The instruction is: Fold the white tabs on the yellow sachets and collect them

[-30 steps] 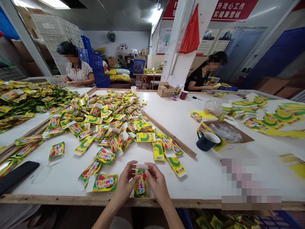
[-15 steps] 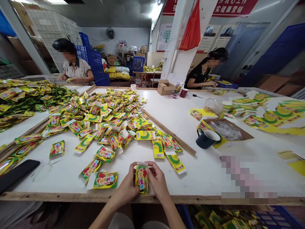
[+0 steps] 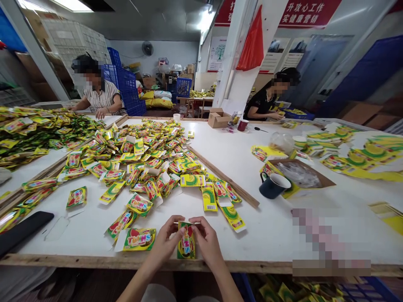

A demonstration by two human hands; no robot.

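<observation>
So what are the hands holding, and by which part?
A yellow-green TWINS box, held near its far end: left hand at its left edge, right hand at its right.

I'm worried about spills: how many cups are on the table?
3: a dark blue mug beside the open box, a red cup near the small carton, and what looks like a white cup at the far edge. More may be hidden.

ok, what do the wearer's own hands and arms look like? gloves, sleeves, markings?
Left hand and right hand are ungloved. Left forearm and right forearm are bare as far as they show: no sleeves, watch, bracelet, cables or markings visible.
</observation>
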